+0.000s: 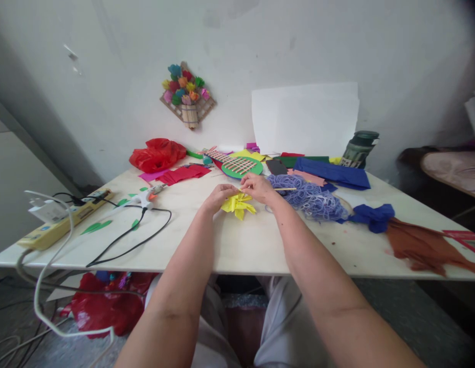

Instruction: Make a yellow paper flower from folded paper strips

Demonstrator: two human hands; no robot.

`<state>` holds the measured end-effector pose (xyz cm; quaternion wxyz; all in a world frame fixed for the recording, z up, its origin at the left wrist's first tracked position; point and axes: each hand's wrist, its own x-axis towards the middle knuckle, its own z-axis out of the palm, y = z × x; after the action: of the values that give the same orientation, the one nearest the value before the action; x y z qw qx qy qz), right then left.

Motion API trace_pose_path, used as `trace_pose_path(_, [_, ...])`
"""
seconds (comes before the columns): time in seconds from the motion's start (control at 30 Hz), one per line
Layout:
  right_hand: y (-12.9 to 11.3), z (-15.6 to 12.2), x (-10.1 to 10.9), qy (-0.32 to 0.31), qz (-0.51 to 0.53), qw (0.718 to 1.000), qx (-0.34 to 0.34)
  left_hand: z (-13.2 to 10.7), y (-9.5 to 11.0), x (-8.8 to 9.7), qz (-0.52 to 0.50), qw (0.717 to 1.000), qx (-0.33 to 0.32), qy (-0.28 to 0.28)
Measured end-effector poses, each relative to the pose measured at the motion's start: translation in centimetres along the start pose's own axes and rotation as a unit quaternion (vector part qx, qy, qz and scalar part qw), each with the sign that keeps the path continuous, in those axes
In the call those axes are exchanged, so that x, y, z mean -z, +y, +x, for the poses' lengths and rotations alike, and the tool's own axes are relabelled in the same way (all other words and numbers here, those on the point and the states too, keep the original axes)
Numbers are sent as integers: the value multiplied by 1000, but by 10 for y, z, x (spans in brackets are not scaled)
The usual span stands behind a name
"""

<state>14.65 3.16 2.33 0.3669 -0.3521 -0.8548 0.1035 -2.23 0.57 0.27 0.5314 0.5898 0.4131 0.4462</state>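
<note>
A yellow crepe-paper flower (239, 205) with spread, pointed petals hangs just over the table, between my two hands. My left hand (221, 196) is closed in a pinch on its left upper edge. From the right, my right hand (257, 187) pinches the top of the flower, fingertips close to those of the left. A thin wooden stick (286, 189) sticks out to the right beyond my right hand; its other end is hidden by that hand. Directly behind my hands lies a green paper shape with a woven stick lattice (239, 165).
Right of my hands lies a tangled heap of lilac yarn (304, 197), with blue crepe paper (333, 173) behind. A glue gun (145, 197) and its looped cord, plus a power strip (64, 221), occupy the left. A green bottle (360, 149) stands back right.
</note>
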Motion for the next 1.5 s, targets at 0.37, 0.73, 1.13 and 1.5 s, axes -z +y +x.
trace_pose_path(0.37, [4,3,-1,-18,8,1000,-5,1,-1,0,14,1000,-2,5])
trace_pose_path(0.73, [4,4,-5,-1,20,999,-26,1,1,-3,20,1000,-3,2])
trace_pose_path(1.13, [1,4,-5,-4,-20,999,-31,5,-4,0,39,999,-10,29])
trace_pose_path(1.5, [-7,2,-2,-8,-61,997,-53,2,1,-2,61,997,-20,33])
